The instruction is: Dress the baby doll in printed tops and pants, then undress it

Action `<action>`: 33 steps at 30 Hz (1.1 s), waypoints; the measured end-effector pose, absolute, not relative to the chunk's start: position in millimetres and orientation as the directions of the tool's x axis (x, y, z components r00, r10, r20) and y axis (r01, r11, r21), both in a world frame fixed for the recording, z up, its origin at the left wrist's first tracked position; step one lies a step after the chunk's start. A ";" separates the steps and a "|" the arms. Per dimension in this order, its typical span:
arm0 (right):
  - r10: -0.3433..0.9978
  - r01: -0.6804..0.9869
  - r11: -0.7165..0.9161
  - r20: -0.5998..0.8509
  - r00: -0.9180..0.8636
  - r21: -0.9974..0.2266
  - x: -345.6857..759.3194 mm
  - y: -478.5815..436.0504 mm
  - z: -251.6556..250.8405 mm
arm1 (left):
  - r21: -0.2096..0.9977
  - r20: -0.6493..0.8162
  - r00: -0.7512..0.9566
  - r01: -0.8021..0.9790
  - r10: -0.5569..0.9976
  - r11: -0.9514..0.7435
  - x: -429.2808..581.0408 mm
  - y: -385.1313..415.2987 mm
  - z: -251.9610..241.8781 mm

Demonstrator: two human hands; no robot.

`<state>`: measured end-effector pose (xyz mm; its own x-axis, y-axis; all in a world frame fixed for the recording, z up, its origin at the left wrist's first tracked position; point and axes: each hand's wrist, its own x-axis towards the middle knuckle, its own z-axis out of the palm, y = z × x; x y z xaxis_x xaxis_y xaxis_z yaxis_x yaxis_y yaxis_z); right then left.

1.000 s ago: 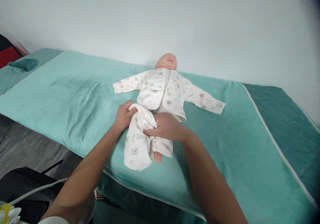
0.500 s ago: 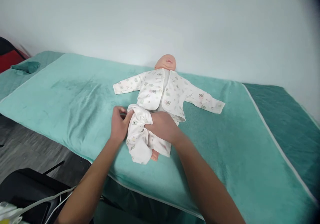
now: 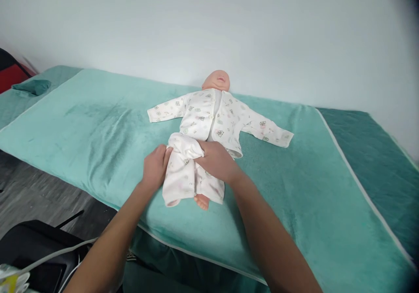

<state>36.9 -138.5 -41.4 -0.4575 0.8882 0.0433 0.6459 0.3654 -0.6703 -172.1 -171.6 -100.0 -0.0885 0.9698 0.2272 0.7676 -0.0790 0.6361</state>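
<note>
A baby doll [image 3: 216, 81] lies on its back on the green-covered bed, its head toward the wall. It wears a white printed jacket [image 3: 196, 116] whose front hangs open and whose sleeves spread outward. White printed pants [image 3: 180, 179] are around its legs, bunched near the waist. My left hand [image 3: 156, 165] pinches the pants at their left edge. On the other side, my right hand [image 3: 218, 160] grips the bunched waistband, its fingertips partly hidden by cloth. One bare foot [image 3: 202, 201] shows below the pants; the other foot is hidden.
The bed [image 3: 310, 197] is covered in green plush cloth and stands against a white wall [image 3: 183, 27]. A black chair [image 3: 42, 249] with a pale cable [image 3: 62, 250] is at the lower left. Something red and black [image 3: 13, 75] stands at the far left.
The left pant leg has straightened and lies flatter, its hem nearer the bed. My left hand has shifted slightly down and left; my right hand has moved slightly up and right.
</note>
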 end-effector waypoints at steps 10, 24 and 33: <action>0.940 0.675 0.298 0.086 -0.329 -0.674 32.5 -135.7 -48.2 | 0.601 0.376 -0.062 0.776 0.924 -0.192 -169.3 -129.5 -103.2; 0.913 0.599 0.340 0.406 -0.026 -0.725 77.7 -126.9 -44.3 | 0.698 0.161 0.419 0.591 0.893 -0.403 -145.2 -102.5 -24.0; 0.946 0.913 0.236 0.294 -0.137 -0.332 61.8 -127.0 -50.0 | 0.137 -0.036 0.334 0.935 0.942 -0.326 -105.5 -114.2 -10.7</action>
